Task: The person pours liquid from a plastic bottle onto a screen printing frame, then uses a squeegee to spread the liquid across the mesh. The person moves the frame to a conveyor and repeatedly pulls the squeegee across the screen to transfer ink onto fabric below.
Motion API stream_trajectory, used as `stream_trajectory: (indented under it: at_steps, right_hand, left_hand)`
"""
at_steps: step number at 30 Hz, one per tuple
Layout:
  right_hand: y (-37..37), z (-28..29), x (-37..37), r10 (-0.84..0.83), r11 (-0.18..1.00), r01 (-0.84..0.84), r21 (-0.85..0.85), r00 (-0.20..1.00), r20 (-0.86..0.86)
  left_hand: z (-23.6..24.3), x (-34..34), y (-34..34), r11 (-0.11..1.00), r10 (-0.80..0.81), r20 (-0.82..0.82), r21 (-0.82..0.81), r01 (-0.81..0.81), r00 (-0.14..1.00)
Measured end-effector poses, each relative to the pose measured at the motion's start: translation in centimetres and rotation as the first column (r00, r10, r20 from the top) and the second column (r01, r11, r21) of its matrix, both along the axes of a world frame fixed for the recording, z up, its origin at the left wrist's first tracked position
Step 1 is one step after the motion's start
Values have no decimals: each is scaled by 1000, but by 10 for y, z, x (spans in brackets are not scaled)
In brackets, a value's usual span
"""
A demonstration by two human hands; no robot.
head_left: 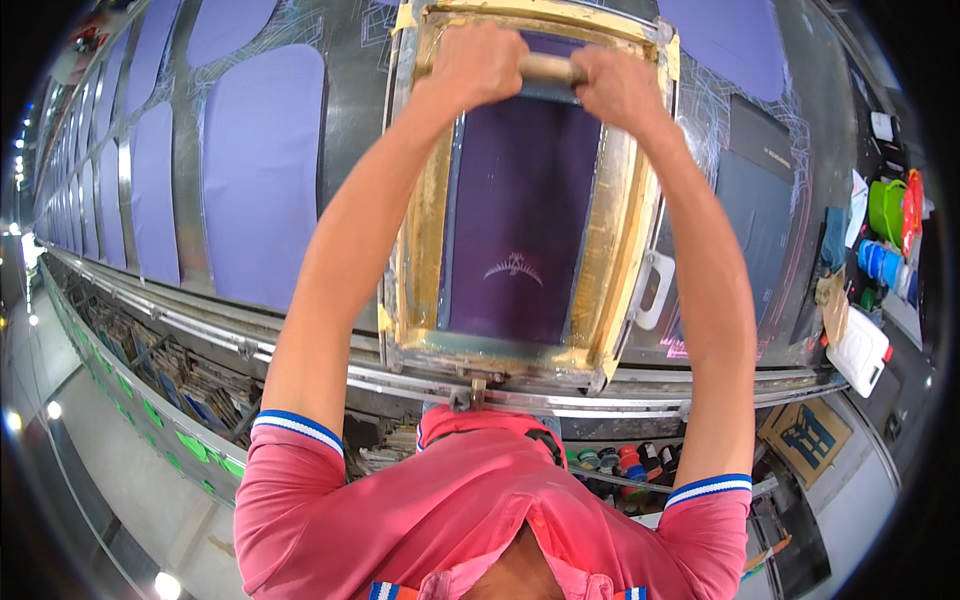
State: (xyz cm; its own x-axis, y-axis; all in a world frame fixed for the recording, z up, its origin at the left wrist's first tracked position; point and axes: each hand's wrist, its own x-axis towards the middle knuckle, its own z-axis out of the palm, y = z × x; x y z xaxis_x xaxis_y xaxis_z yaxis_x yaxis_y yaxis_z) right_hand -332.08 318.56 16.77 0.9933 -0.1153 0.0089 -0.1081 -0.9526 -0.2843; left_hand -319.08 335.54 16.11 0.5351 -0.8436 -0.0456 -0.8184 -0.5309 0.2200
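Note:
Both my hands are closed round a squeegee (548, 68) near the far end of a screen printing frame (428, 240). My left hand (478, 65) grips the left part of its wooden handle, and my right hand (622, 85) grips the right part. The squeegee's blade is hidden from view. Yellow-brown tape lines the frame's sides. Inside it the dark purple mesh (520, 190) looks wet, and a pale winged, fan-like design (513, 268) shows toward the near end. The frame lies flat on the long printing table.
Purple fabric pieces (262, 170) lie in rows to the left. A dark grey panel (745, 220) lies right of the frame. Metal rails (640, 395) run along the table's near edge. A white jug (858, 350) and a green tub (886, 210) stand far right; several bottles sit below the table.

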Motion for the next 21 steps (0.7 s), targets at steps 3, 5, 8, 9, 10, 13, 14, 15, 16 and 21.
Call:
stream_trajectory:
  at_steps: [3, 5, 8, 9, 10, 13, 14, 15, 16, 21]
  right_hand:
    - [52, 10, -64, 7, 1000, -7, 26, 1000, 13]
    - [90, 16, -110, 36, 998, -39, 49, 998, 43]
    - [144, 24, -182, 73, 992, -71, 104, 997, -19]
    - [160, 26, -204, 73, 990, -67, 125, 997, -41]
    - [176, 28, -226, 52, 987, -44, 154, 997, -51]
    - [199, 29, -260, 32, 980, -22, 199, 998, -47]
    - [200, 30, -261, 30, 978, -22, 207, 999, -38]
    - [195, 32, -255, 29, 975, -11, 223, 997, -76]
    - [184, 33, -241, 26, 972, 0, 233, 994, -106]
    - [89, 26, -118, 18, 997, -17, 76, 1000, -9]
  left_hand:
    - [5, -69, 50, 999, 0, -35, 45, 2, 999]
    - [11, -118, 92, 1000, -3, -104, 4, 4, 995]
    - [15, -197, 150, 998, 25, -171, -58, -36, 985]
    - [17, -221, 167, 997, 30, -186, -68, -43, 982]
    - [17, -243, 183, 995, 31, -193, -89, -49, 981]
    - [22, -271, 204, 997, 20, -252, -66, -37, 968]
    - [25, -271, 204, 999, 13, -275, -43, -26, 961]
    - [29, -264, 199, 1000, 12, -282, 28, -4, 959]
    - [36, -245, 184, 995, 8, -281, 94, 20, 960]
    - [30, -120, 88, 1000, 13, -208, 27, -8, 978]
